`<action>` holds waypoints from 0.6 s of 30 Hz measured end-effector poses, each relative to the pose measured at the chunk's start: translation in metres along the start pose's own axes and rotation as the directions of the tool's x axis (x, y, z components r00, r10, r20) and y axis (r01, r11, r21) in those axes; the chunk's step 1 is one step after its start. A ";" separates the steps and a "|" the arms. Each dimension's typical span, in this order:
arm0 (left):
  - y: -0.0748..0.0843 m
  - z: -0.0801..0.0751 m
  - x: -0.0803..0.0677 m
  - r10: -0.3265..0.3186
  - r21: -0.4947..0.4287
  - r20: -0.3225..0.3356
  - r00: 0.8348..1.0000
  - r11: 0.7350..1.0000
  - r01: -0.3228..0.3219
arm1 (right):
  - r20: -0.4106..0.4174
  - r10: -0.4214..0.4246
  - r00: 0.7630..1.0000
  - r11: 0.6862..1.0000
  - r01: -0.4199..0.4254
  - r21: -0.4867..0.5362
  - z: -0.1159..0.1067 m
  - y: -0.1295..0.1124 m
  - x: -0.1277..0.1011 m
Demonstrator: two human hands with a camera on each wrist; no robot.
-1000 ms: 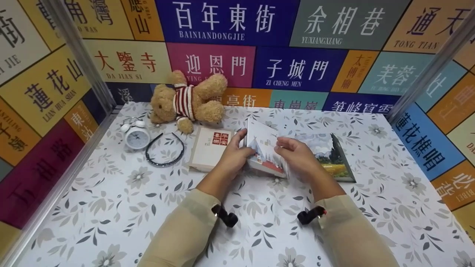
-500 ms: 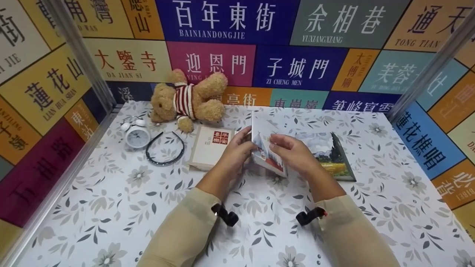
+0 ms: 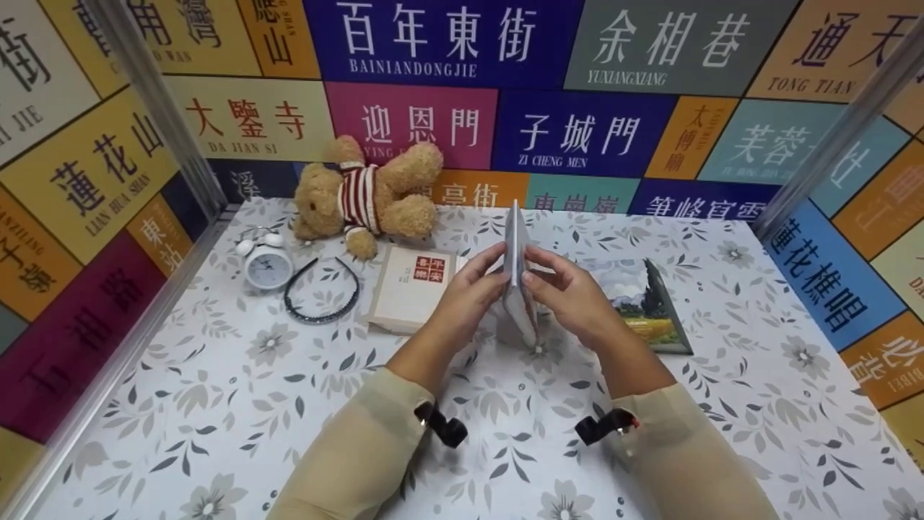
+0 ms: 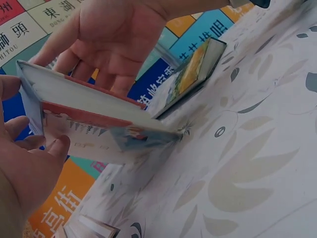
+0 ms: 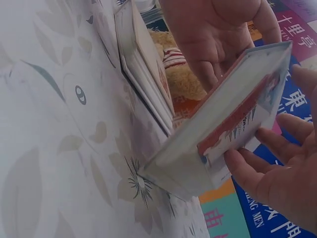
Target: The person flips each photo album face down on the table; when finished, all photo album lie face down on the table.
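Note:
A small hardcover book (image 3: 516, 278) with pale blue, white and red covers stands upright, spine toward the far side and top. Its lower end meets the floral table; the page edges show in both wrist views. My left hand (image 3: 473, 285) holds the left cover, thumb and fingertips against it. From the right, my right hand (image 3: 570, 285) holds the opposite cover with thumb and fingertips. In the left wrist view the left hand's fingers (image 4: 58, 148) touch the illustrated cover (image 4: 84, 131). Behind the book, parts of the far hand's fingers are hidden in each wrist view.
To the left lies a beige book (image 3: 408, 292) with red squares; at right, a landscape-painting book (image 3: 646, 307). A black headband (image 3: 321, 314), white alarm clock (image 3: 267, 267) and teddy bear (image 3: 368, 195) sit farther left. Printed sign panels (image 3: 433, 43) wall the table's back and sides.
The book has turned from showing its illustrated cover to nearly edge-on, and stands more upright. My left hand has shifted slightly right; the right hand has come in against the other cover.

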State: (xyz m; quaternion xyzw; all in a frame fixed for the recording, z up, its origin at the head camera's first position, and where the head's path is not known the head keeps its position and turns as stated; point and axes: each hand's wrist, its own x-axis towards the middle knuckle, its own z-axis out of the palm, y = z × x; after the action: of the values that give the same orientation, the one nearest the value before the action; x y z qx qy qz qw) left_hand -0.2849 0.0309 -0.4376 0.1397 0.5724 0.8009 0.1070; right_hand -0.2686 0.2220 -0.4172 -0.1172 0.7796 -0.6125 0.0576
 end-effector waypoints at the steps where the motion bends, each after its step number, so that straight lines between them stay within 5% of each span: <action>1: 0.000 0.000 0.000 0.003 0.013 0.002 1.000 1.000 -0.003 | 0.000 -0.003 1.000 1.000 0.003 0.003 0.000 -0.001 0.000; 8: 0.003 0.003 -0.001 0.009 0.103 0.037 0.999 0.995 -0.012 | 0.000 -0.011 1.000 0.996 0.011 0.084 0.000 -0.007 0.000; 18: -0.004 0.000 0.000 -0.009 0.082 0.050 0.999 0.997 0.005 | -0.021 0.052 0.998 0.993 -0.049 0.111 -0.007 -0.005 0.000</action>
State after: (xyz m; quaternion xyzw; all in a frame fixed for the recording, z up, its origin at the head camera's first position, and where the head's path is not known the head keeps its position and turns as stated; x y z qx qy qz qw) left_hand -0.2854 0.0319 -0.4415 0.1620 0.6024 0.7726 0.1181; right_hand -0.2700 0.2270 -0.4104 -0.0868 0.7479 -0.6543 0.0704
